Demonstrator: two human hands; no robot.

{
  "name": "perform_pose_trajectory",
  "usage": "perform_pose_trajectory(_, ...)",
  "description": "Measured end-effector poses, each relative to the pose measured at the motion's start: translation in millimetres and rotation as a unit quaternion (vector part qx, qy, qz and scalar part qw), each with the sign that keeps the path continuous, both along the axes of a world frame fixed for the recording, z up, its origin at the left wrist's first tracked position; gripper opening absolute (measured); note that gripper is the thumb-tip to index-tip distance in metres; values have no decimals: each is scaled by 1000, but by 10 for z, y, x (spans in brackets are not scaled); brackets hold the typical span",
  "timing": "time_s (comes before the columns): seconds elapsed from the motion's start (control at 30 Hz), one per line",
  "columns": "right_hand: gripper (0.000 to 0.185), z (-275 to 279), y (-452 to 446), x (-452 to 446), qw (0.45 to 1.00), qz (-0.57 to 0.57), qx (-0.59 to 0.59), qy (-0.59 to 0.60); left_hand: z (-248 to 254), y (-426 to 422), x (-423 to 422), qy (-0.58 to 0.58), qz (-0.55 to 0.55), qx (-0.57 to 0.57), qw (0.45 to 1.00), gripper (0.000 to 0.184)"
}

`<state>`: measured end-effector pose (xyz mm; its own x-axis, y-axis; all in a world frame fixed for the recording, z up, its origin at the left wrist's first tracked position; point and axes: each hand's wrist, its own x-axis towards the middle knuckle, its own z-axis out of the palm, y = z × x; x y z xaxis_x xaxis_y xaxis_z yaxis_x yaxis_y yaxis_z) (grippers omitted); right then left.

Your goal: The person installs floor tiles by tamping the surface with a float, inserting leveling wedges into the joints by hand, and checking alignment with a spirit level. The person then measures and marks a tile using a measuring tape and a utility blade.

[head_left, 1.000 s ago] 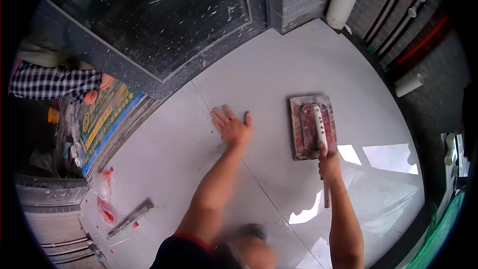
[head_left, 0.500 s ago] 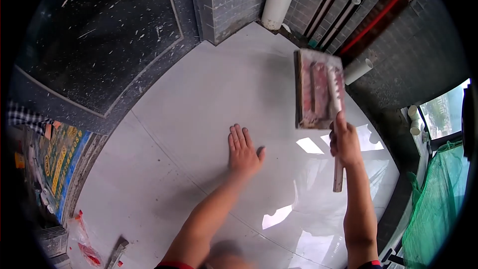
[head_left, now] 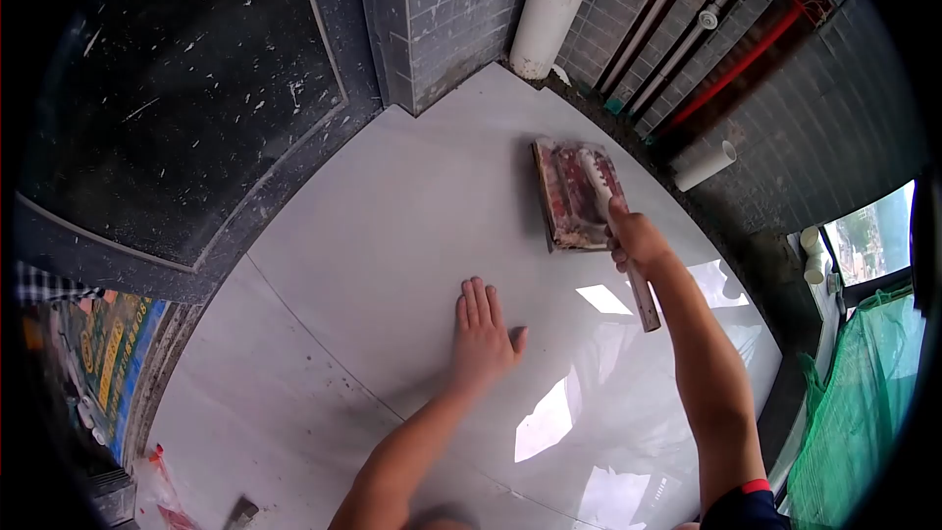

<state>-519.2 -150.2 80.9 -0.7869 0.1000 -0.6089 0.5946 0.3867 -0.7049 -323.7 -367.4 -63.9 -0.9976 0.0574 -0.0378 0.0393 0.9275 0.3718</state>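
Note:
Large glossy pale tiles (head_left: pixel 392 206) cover the floor, with a thin dark joint between them. My left hand (head_left: pixel 484 339) lies flat on the tile near the middle, fingers stretched forward and thumb out to the right. Ahead and to the right, my right hand (head_left: pixel 640 238) is wrapped round the long handle of a flat, rectangular tool (head_left: pixel 574 194). This tool has a worn red back with whitish smears. Its slightly tilted plate is over the far tile; whether it touches the surface I cannot tell.
A white vertical pipe (head_left: pixel 556 10) stands in the far corner beside grey tiled walls. A short pipe stub (head_left: pixel 705 166) juts out at the right. Green netting (head_left: pixel 859 402) hangs lower right. A dark speckled panel (head_left: pixel 186 88) fills the upper left. A plastic bag (head_left: pixel 167 493) lies lower left.
The view has turned to the right. My right hand has carried the tool forward, then inward to the left and lower. My left hand has shifted across the tile, with its fingers closer together.

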Motion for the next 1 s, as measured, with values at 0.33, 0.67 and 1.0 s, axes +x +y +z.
perform_pose_trajectory(0.33, 72, -792, -395, -426, 965, 13, 155, 213, 80, 17, -25, -15, 9, -2, 1000, 98)
perform_pose_trajectory(0.67, 66, -715, -484, 275, 997, -52, 24, 45, 146, 53, -10, -2, 14, -30, 999, 93)
perform_pose_trajectory(1.0, 60, 588, 775, 1112, 990, -94, -33, 102, 17, 181, 40, 20, -5, -67, 998, 93)
